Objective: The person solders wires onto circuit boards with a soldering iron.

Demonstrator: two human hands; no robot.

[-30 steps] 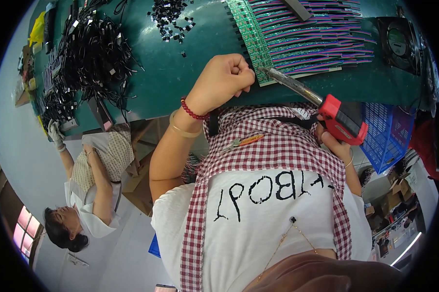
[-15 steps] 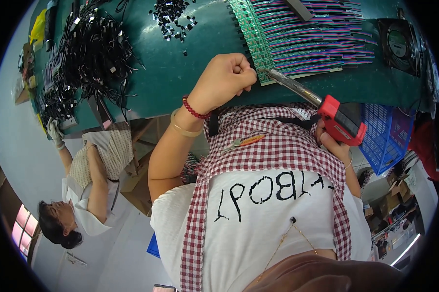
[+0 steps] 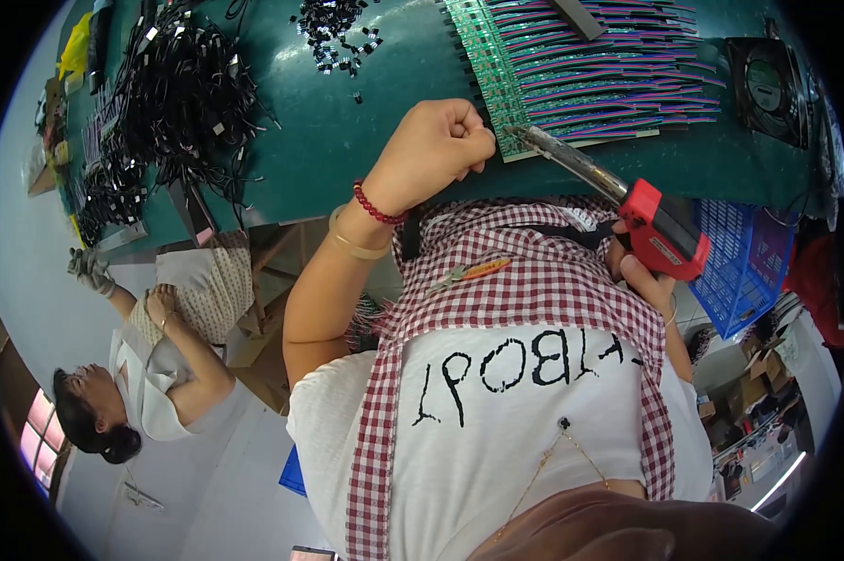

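Observation:
My left hand (image 3: 431,154) is closed in a pinch at the near left corner of a green circuit board panel (image 3: 483,65). Whatever sits between its fingertips is hidden. In my right hand (image 3: 648,285) is a red and black soldering gun (image 3: 665,229), gripped by its handle. Its long metal barrel points up and left, with the tip over the panel's near corner, close to my left fingertips. Rows of multicoloured wires (image 3: 609,70) run rightward from the panel, and small black parts line its left edge.
Loose small black connectors (image 3: 333,33) lie beyond my left hand. A heap of black cables (image 3: 183,93) covers the table's left. A grey bar (image 3: 579,17) rests on the wires. At right are a square black fan (image 3: 768,92) and a blue crate (image 3: 735,280). A co-worker (image 3: 160,374) is at left.
The soldering gun has shifted slightly to the right, and its tip with it. My left hand stays nearly still. The co-worker has leaned left, drawing a gloved hand back from the table.

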